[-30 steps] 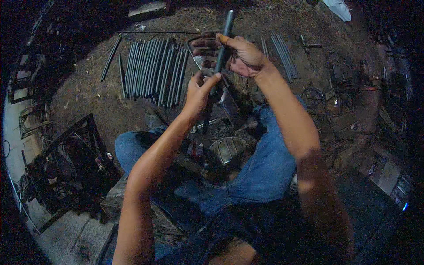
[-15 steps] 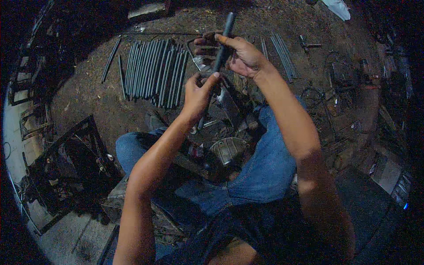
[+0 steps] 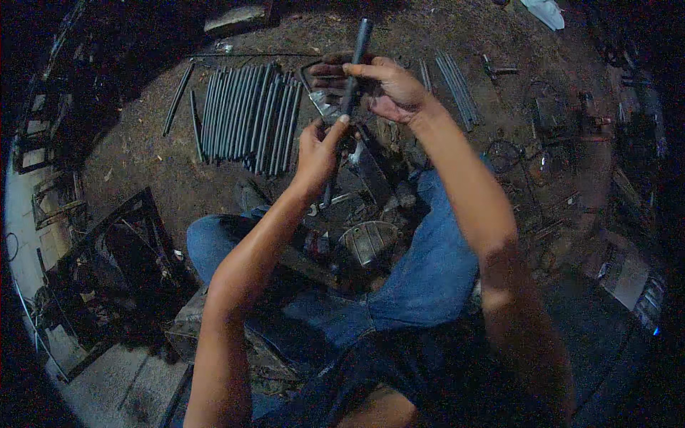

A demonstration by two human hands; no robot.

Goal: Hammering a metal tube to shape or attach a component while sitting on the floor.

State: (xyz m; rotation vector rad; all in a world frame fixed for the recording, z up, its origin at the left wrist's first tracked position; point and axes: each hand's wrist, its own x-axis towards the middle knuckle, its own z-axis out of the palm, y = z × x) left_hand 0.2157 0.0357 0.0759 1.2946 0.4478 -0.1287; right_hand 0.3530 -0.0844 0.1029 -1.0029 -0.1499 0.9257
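Dirt floor [image 3: 143, 164] spreads under me, a row of grey metal rods [image 3: 246, 114] lying ahead. My right hand [image 3: 389, 89] is closed around a dark rod [image 3: 351, 78] held upright before me; my left hand [image 3: 317, 150] pinches it lower down.

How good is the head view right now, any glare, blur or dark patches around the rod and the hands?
Head view: dim, bluish light with no glare; left hand, right hand and the dark metal rod they hold are lit and fairly sharp; the row of metal rods on the dirt is readable; the rim falls into black, hiding the corners; fisheye bends the frame at lower left.
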